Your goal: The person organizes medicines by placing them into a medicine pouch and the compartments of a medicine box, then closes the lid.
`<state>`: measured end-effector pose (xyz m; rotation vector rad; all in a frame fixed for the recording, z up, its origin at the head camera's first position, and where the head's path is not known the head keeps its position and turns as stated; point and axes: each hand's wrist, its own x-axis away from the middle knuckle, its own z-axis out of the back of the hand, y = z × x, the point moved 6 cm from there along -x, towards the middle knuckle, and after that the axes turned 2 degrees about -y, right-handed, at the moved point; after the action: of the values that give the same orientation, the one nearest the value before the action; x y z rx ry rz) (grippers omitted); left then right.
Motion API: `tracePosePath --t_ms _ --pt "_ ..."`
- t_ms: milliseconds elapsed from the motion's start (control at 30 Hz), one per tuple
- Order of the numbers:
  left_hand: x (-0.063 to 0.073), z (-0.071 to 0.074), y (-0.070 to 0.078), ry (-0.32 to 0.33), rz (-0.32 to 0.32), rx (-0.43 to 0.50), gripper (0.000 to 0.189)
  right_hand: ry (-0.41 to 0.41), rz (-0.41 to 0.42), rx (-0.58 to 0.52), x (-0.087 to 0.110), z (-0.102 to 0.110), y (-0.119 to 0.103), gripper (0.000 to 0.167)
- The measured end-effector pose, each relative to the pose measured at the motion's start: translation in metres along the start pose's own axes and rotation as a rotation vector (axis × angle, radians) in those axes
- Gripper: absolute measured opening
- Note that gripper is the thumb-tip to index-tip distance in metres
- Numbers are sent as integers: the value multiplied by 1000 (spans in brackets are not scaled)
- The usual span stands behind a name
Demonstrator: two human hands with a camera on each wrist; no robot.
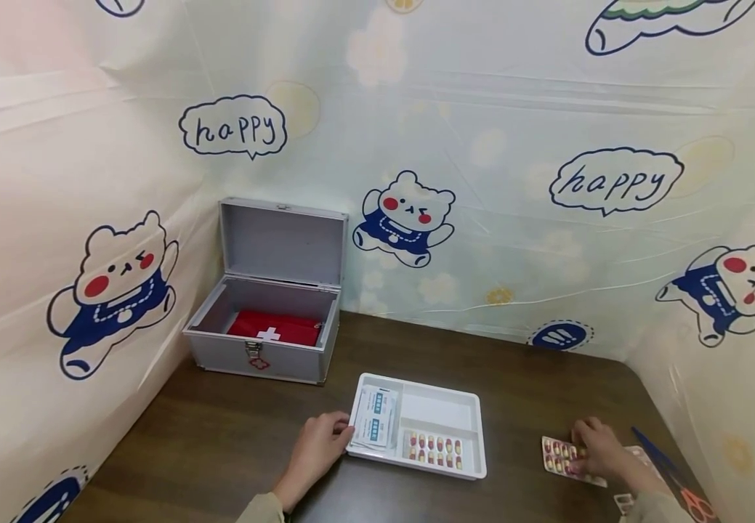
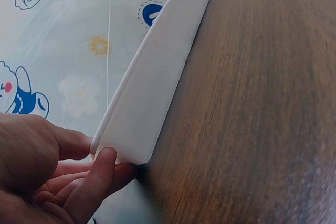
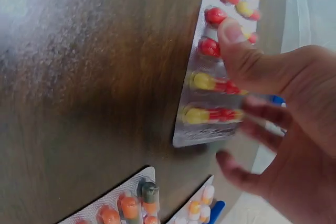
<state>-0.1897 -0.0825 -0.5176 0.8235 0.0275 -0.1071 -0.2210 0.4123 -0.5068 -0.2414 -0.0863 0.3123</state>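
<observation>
My left hand point(image 1: 320, 444) grips the near left corner of a white divided tray point(image 1: 416, 471), thumb at the rim and fingers against the outer wall. In the tray's left compartment lie white packets with blue print point(image 1: 375, 418). A blister pack of red and yellow capsules point(image 1: 434, 449) lies in its near right compartment. At the right, my right hand point(image 1: 602, 452) pinches another red and yellow capsule blister pack point(image 3: 210, 95), thumb across its face. In the right wrist view, this pack stands over the wooden table, with an orange and dark green capsule pack point(image 3: 126, 205) below.
A silver case point(image 1: 259, 356) stands at the back left, lid raised, with a red pouch point(image 1: 295, 330) bearing a white cross inside. Orange-handled scissors point(image 1: 697, 503) with blue over the blades lie at the far right. A printed curtain point(image 1: 482, 218) surrounds the wooden table point(image 1: 220, 428).
</observation>
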Motion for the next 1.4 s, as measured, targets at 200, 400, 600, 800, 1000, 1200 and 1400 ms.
tracePosePath --t_ms 200,400,600,800,1000,1200,1400 --pt "-1 0 1 -18 -5 9 17 -24 -8 -121 5 -1 -1 50" --pt "-1 1 2 -6 2 -2 17 104 45 -89 11 2 -14 38" --pt "0 1 3 10 -6 -13 17 215 66 -122 13 7 -33 40" --pt "0 1 3 11 -29 -3 15 282 167 -229 9 12 -56 36" --pt "0 0 3 4 -22 6 15 269 145 -293 2 16 -81 29" --pt "-1 -1 2 1 -16 0 16 289 133 -341 -2 19 -110 29" --pt "-2 0 1 -6 -10 3 17 228 145 -339 -12 15 -140 28"
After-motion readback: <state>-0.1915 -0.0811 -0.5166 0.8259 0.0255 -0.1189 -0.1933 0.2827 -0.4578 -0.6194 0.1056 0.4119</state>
